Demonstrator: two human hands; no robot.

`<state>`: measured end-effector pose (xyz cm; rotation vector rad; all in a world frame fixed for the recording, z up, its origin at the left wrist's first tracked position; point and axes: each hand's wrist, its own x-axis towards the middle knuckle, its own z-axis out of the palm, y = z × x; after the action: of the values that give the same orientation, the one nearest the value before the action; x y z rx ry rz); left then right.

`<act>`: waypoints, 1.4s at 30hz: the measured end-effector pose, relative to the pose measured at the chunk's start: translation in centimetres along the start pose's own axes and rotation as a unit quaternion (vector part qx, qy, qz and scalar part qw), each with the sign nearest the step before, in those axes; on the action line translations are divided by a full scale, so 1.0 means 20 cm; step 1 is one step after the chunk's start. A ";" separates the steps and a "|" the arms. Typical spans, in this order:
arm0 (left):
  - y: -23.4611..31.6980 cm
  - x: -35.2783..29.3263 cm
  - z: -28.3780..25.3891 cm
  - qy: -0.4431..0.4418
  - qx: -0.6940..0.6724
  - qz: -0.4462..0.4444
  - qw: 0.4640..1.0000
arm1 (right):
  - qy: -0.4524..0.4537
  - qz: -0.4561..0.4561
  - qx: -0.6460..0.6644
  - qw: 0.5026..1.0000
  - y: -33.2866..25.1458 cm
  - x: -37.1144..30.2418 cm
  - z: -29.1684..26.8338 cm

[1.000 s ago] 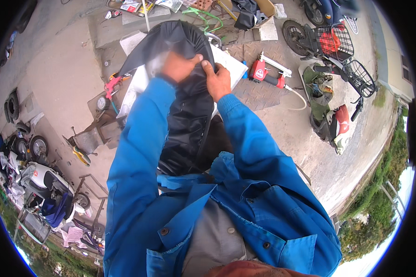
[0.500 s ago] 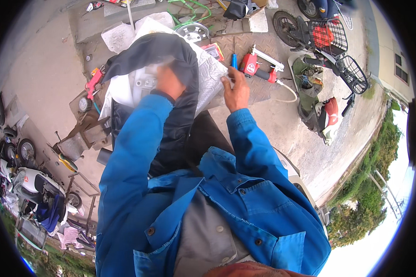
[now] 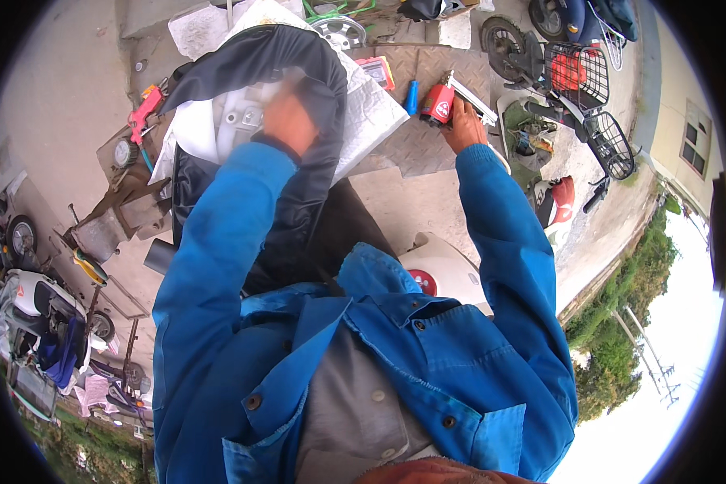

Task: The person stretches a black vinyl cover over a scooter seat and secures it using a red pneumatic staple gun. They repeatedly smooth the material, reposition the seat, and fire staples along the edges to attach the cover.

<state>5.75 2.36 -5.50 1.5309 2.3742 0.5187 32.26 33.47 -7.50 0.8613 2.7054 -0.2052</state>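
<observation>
A black vinyl seat cover wraps round a pale plastic seat base, whose moulded underside faces up. My left hand lies over the inner edge of the cover, against the base; its fingers are smeared by motion, so their grip does not show. Off to the right, my right hand is closed round the handle of a red staple gun, which rests on a rusty metal plate. The hand hides most of that handle. Under the seat lies a white sheet.
A blue-handled screwdriver and a red-and-yellow box lie between the seat and the staple gun. A pink tool sits left of the seat. Scooters with wire baskets stand at the right; a white scooter is at far left.
My right hand has moved right, from beside the screwdriver and the white sheet's edge onto the staple gun, and closed round its handle. My left hand stays at the seat cover.
</observation>
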 end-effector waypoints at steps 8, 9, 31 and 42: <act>-0.05 0.03 0.07 -0.006 -0.096 -0.040 0.995 | -0.066 -0.173 0.028 0.982 -0.59 -0.20 -0.65; -0.04 0.02 0.01 -0.007 -0.032 0.053 0.998 | -0.072 -0.189 0.019 0.979 -0.68 -0.22 -0.63; -0.06 -0.01 -0.06 0.164 -0.211 0.013 0.963 | -0.221 -0.133 -0.081 0.963 -1.21 -0.02 -0.57; -0.06 0.00 -0.06 0.017 -0.255 -0.059 0.965 | -0.231 -0.122 -0.071 0.963 -1.16 -0.08 -0.58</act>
<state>4.39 1.74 -4.94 1.1497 2.1073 1.0358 17.16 16.35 4.94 0.3766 2.3407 -0.2283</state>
